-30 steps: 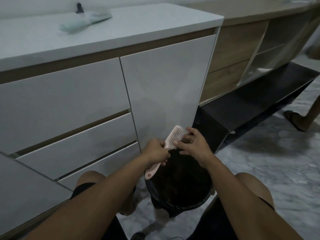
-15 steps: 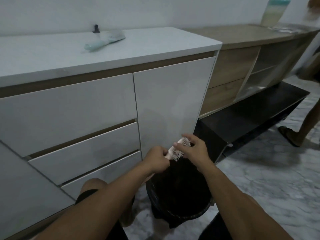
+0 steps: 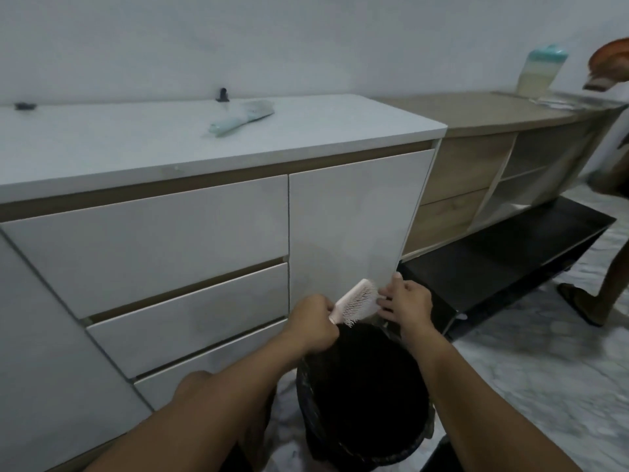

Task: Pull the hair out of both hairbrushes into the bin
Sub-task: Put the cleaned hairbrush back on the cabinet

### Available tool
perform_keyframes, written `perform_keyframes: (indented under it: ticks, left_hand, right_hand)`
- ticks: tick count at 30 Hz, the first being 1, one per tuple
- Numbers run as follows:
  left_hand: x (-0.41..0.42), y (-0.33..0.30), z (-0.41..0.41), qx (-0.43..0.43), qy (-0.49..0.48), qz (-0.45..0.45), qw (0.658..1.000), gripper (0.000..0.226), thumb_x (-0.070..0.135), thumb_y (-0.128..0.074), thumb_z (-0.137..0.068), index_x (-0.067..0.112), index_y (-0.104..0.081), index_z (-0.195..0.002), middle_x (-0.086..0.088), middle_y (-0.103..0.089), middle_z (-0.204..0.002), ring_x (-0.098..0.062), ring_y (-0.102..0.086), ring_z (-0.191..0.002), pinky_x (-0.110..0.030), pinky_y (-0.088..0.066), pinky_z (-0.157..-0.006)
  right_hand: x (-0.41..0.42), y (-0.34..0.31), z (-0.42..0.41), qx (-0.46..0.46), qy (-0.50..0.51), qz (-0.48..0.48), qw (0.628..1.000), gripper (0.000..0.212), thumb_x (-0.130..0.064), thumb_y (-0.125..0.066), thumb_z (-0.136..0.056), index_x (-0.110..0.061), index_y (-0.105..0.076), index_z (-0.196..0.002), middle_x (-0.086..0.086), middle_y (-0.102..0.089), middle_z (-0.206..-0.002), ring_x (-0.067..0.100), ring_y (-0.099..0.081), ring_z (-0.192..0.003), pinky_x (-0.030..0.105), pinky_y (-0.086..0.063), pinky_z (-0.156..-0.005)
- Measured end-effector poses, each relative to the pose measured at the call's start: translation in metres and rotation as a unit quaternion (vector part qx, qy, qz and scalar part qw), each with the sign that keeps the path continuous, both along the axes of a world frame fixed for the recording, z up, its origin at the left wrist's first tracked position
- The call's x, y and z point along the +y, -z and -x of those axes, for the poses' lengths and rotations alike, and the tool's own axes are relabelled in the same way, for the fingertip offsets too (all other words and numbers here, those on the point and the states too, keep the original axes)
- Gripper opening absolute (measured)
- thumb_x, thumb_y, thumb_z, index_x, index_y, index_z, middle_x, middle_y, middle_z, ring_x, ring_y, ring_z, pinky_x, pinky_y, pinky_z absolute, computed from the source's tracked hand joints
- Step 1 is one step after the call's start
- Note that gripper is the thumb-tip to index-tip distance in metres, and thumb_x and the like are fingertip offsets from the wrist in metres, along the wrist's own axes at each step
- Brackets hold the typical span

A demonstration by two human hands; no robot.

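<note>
1. Over the black bin [image 3: 366,447] we go: the pink hairbrush [image 3: 357,301] hangs just above its far rim, bristles turned toward the camera and downward.
2. The left hand [image 3: 315,323] is closed around the brush where the handle meets the head; the rest of the handle is hidden inside the fist.
3. The right hand [image 3: 406,303] sits at the far tip of the brush head, fingertips narrowed onto the bristle edge. Whether it has hair pinched is too fine to see, so I cannot tell.
4. Handling call: the brush looks like light, stiff plastic, easy to steady one-handed by the neck. Hair would be soft, wispy and nearly weightless, so it probably wants gripping low at the bristle roots and drawing outward along the pins.
5. Risk, as I judge it: loose strands drift, so keeping the head directly above the bin opening matters.
6. Up and to the left of the bin, on the white countertop [image 3: 102,148], lies the teal hairbrush [image 3: 241,117], well apart from both hands, seemingly waiting its turn.
</note>
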State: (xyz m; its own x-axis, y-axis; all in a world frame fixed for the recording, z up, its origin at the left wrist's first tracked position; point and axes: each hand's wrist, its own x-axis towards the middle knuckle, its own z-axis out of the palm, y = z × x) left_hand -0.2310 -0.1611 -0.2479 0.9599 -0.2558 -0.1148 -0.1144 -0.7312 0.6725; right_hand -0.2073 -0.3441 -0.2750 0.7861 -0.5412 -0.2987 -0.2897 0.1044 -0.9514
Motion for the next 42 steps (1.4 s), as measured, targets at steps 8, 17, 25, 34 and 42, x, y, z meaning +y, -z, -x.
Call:
perform_keyframes:
  ticks: [8, 17, 25, 34, 42]
  left_hand:
    - [0.03, -0.057, -0.025, -0.085, -0.038, 0.042, 0.995, 0.032, 0.012, -0.067, -0.072, 0.015, -0.068, -0.104, -0.008, -0.074, -0.097, -0.029, -0.069, -0.09, -0.033, -0.055, -0.073]
    - [0.079, -0.165, -0.066, -0.239, -0.081, 0.001, 0.968, 0.027, 0.01, -0.069, -0.076, 0.018, -0.066, -0.102, -0.003, -0.068, -0.102, -0.021, -0.061, -0.091, -0.027, -0.046, -0.073]
    - [0.141, -0.22, -0.111, -0.313, -0.171, 0.03, 0.934, 0.012, 0.024, -0.065, -0.083, 0.015, -0.069, -0.09, -0.002, -0.07, -0.091, -0.023, -0.063, -0.087, -0.032, -0.051, -0.074]
    - [0.191, -0.234, -0.174, -0.288, -0.252, -0.013, 0.924, 0.011, 0.011, -0.067, -0.071, 0.02, -0.068, -0.078, -0.005, -0.068, -0.081, -0.028, -0.065, -0.077, -0.039, -0.057, -0.072]
    - [0.192, -0.215, -0.2, -0.251, -0.243, -0.024, 0.937, 0.005, 0.012, -0.064, -0.077, 0.01, -0.065, -0.072, -0.013, -0.061, -0.074, -0.031, -0.058, -0.074, -0.035, -0.046, -0.062]
  right_hand:
    - [0.029, -0.077, -0.012, -0.116, -0.206, -0.017, 0.971, 0.031, 0.004, -0.063, -0.087, -0.017, -0.064, -0.11, 0.013, -0.066, -0.112, 0.026, -0.07, -0.087, 0.038, -0.06, -0.068]
    - [0.084, -0.196, -0.075, -0.289, -0.122, 0.099, 0.944, 0.009, -0.005, -0.068, -0.086, -0.014, -0.069, -0.088, 0.008, -0.063, -0.096, 0.027, -0.069, -0.072, 0.034, -0.06, -0.059]
    - [0.145, -0.253, -0.133, -0.308, -0.221, 0.311, 0.872, 0.033, -0.016, -0.06, -0.091, -0.021, -0.066, -0.123, -0.002, -0.058, -0.131, 0.019, -0.068, -0.097, 0.037, -0.054, -0.095]
    - [0.196, -0.274, -0.198, -0.23, -0.359, 0.606, 0.672, 0.063, 0.003, -0.037, -0.092, -0.019, -0.03, -0.151, 0.0, -0.024, -0.161, 0.024, -0.027, -0.145, 0.038, -0.028, -0.115]
    - [0.205, -0.267, -0.228, -0.119, -0.408, 0.617, 0.662, 0.062, -0.006, -0.034, -0.09, -0.026, -0.03, -0.149, 0.006, -0.045, -0.148, 0.028, -0.045, -0.129, 0.044, -0.038, -0.106]
